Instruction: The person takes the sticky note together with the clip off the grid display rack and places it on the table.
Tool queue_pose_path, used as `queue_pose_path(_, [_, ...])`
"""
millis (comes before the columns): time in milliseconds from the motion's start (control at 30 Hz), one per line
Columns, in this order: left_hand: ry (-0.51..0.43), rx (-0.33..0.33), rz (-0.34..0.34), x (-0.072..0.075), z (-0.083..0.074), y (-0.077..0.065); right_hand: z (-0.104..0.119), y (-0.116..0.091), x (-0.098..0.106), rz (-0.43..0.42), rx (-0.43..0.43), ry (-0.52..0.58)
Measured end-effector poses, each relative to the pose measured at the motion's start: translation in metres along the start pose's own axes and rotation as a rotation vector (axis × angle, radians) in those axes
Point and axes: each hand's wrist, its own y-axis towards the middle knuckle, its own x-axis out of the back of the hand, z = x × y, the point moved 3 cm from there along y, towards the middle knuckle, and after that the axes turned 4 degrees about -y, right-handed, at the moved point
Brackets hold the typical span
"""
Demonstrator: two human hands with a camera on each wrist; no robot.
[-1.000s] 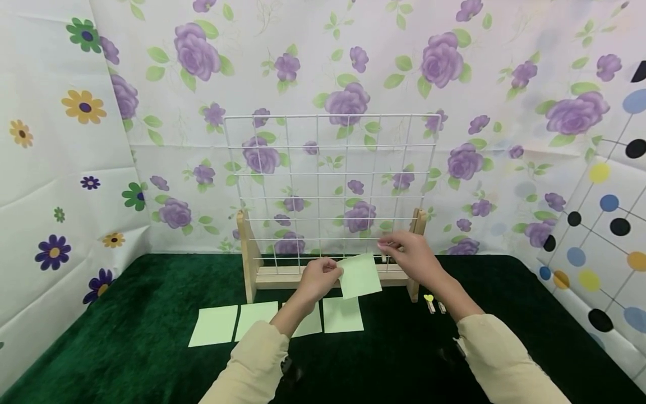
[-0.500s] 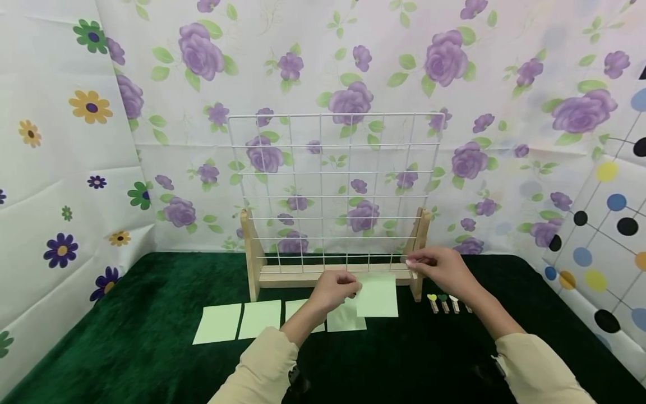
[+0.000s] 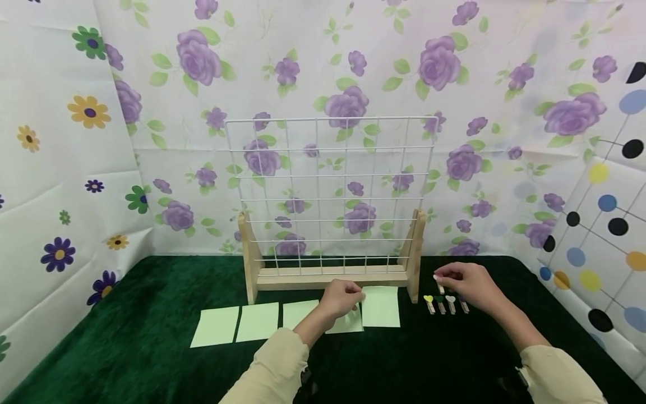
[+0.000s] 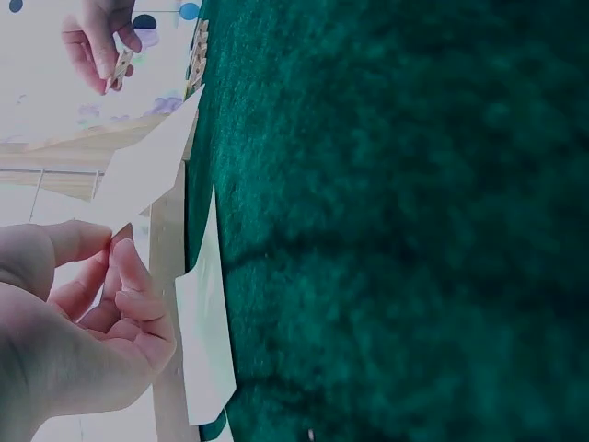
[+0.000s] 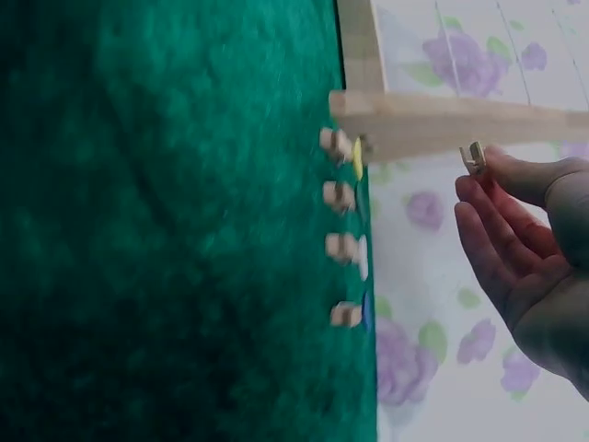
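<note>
In the head view my left hand (image 3: 337,300) pinches the left edge of a pale green paper square (image 3: 382,307). The left wrist view shows this paper (image 4: 152,175) raised off the cloth, a corner between thumb and fingertips. My right hand (image 3: 470,285) pinches a small wooden clothespin (image 5: 474,159) between thumb and index finger, above a row of similar clothespins on the cloth. Those carry heart tops: a yellow-topped clothespin (image 3: 429,304), then dark green, white and blue ones. Several more paper squares (image 3: 215,327) lie in a row, one partly behind my left hand.
A white wire grid (image 3: 331,175) stands upright on a wooden base (image 3: 333,279) behind the papers. Dark green cloth (image 3: 151,314) covers the table. Flowered sheets (image 3: 353,67) hang at the back and left, with a dotted sheet (image 3: 605,213) at the right.
My left hand has brought the paper right and down, to the right end of the paper row. My right hand has moved right and down with its clothespin, from the grid to the clothespin row.
</note>
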Motion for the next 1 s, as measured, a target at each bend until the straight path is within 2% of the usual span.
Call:
queue_pose_path(200, [-0.001,0.017,-0.011,-0.007,-0.003,0.001,-0.021,-0.002,0.002,0.037,-0.055,-0.012])
queue_pose_path(367, [0.016,-0.004,-0.016,-0.012,-0.005,0.001,-0.033,-0.006,0.005,0.055,-0.094,0.006])
queue_pose_path(600, [0.063,-0.001,-0.036,-0.009,0.001,0.005,-0.049,-0.011,0.006,0.109,-0.137,0.044])
queue_pose_path(867, [0.211,-0.049,-0.073,-0.007,0.003,0.007,-0.068,-0.016,0.01,0.142,-0.168,0.036])
queue_pose_path(1000, [0.247,-0.064,-0.076,-0.007,0.0,0.005,-0.075,-0.018,0.008,0.169,-0.17,0.052])
